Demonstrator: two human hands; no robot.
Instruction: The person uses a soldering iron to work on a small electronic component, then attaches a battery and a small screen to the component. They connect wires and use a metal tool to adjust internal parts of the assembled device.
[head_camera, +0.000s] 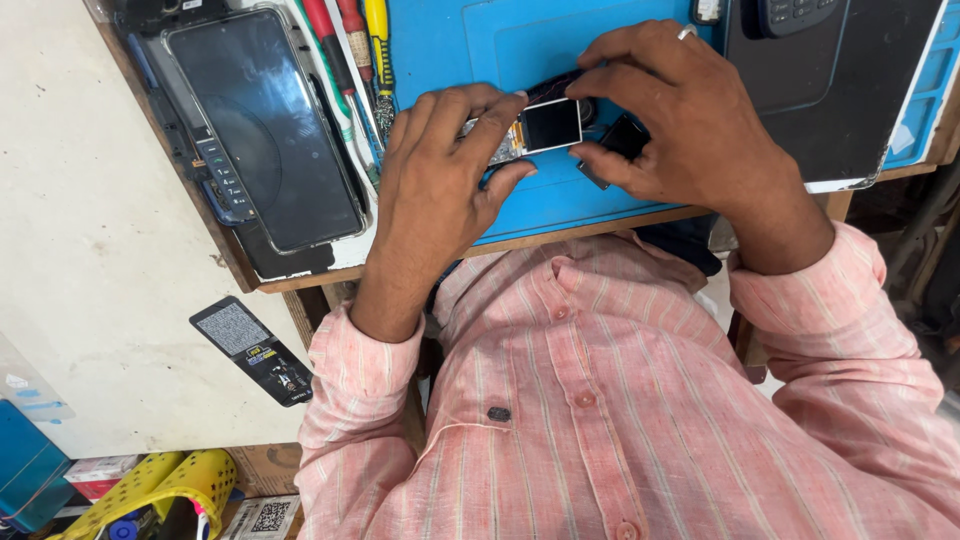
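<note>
A small opened keypad phone (535, 128) with a bare dark screen lies on the blue work mat (470, 50). My left hand (440, 170) grips its left end, fingers curled over the circuit part. My right hand (670, 110), with a ring on one finger, pinches the phone's right end from above and below. A small black part (625, 135) sits under my right thumb.
A large smartphone (265, 125) lies face up at the left of the bench, with a black keypad strip (222, 178) beside it. Screwdrivers with red and yellow handles (350, 40) lie between it and the mat. A dark pad (840, 90) is at the right.
</note>
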